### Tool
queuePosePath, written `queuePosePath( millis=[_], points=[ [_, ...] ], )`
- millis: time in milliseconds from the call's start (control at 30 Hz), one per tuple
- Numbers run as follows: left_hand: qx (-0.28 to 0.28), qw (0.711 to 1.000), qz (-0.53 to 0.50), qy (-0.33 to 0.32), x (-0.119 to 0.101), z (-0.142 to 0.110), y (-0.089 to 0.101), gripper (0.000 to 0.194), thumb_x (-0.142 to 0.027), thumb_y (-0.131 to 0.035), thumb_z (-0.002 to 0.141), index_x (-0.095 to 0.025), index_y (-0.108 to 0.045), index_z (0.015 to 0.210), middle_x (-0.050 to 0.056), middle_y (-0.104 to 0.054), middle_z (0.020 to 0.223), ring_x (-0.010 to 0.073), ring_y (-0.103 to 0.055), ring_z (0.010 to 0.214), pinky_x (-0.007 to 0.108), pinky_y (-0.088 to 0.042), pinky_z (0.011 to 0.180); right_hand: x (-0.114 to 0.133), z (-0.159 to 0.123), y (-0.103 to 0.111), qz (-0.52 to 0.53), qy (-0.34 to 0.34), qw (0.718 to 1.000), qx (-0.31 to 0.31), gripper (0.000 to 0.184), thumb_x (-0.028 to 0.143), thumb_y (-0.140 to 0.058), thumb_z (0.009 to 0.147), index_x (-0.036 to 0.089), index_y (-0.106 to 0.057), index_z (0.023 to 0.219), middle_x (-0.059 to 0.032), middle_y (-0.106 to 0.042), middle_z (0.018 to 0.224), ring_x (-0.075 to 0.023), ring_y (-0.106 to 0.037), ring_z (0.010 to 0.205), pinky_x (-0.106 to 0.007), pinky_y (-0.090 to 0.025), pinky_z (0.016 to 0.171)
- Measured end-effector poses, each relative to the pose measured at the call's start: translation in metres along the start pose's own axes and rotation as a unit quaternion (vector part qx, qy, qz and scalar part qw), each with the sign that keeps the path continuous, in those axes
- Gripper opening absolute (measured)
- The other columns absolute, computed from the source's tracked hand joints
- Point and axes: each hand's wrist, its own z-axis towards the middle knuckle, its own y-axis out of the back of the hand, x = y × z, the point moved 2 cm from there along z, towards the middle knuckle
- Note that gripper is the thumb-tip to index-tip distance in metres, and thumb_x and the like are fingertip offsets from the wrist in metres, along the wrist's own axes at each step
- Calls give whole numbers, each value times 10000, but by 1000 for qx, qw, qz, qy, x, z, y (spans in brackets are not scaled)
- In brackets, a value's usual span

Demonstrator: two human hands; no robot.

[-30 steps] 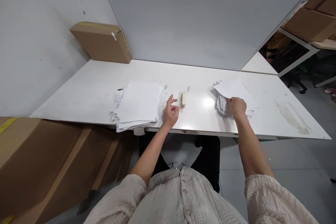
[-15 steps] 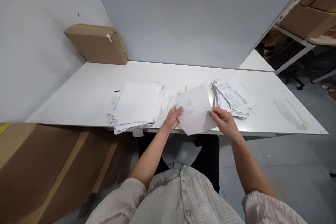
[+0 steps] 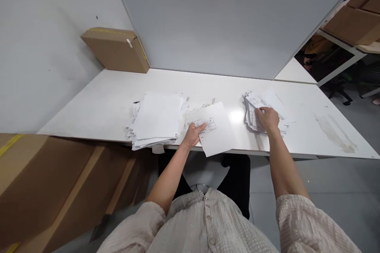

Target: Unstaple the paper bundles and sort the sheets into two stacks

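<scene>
A single printed sheet [image 3: 218, 132] lies on the white table [image 3: 97, 102], its near corner hanging over the front edge. My left hand [image 3: 193, 134] rests on the sheet's left edge, fingers stretched flat on it. My right hand [image 3: 267, 118] lies on the right-hand pile of printed papers [image 3: 255, 110], fingers curled onto the top sheets. A bigger pile of white papers [image 3: 156, 118] sits to the left of my left hand. The stapler is hidden under the single sheet.
A flat cardboard box [image 3: 117, 49] leans in the table's back left corner against the grey wall. Large cardboard boxes [image 3: 44, 182] stand on the floor at my left. Shelves with more boxes [image 3: 353, 19] are at the far right. A stain [image 3: 334, 134] marks the table's right part.
A sheet came off the right pile, passed through both hands, and now lies in the middle under my left hand. My right hand has gone back to the right pile.
</scene>
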Motion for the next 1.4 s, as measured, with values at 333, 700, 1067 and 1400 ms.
queuePosePath(
  millis=[333, 700, 1067, 1400],
  points=[
    [-9, 999, -25, 27, -1, 1, -1, 454, -327, -799, 604, -120, -672, 987, 128, -698, 1033, 312, -576, 1115, 459, -428, 980, 29, -62, 64, 79, 138, 978, -136, 313, 338, -346, 907, 171, -599, 984, -90, -601, 801, -200, -520, 718, -317, -372, 656],
    [-27, 997, -50, 58, -2, 0, 0, 390, -423, -712, 711, -105, -655, 931, 121, -712, 936, 280, -617, 1045, 422, -453, 956, 68, -106, 11, 322, 170, 929, 70, 275, 443, -453, 849, 205, -525, 732, 23, -450, 588, -133, -417, 574, -254, -311, 535],
    [-22, 1000, -13, 1, 5, 3, 0, 534, -409, -777, 624, -114, -629, 1043, 120, -708, 984, 291, -601, 1068, 452, -421, 978, 74, -121, -22, 275, 127, 950, 70, 374, 502, -452, 837, 189, -581, 994, -70, -626, 852, -180, -526, 681, -311, -393, 632],
    [31, 953, 236, -186, -47, -16, -40, 420, -440, -610, 797, -156, -616, 1106, 83, -678, 1068, 223, -607, 1031, 354, -457, 914, 79, -129, 6, 604, 114, 777, 135, 210, 402, -640, 761, 228, -570, 856, 6, -626, 780, -145, -572, 717, -277, -455, 681]
  ],
)
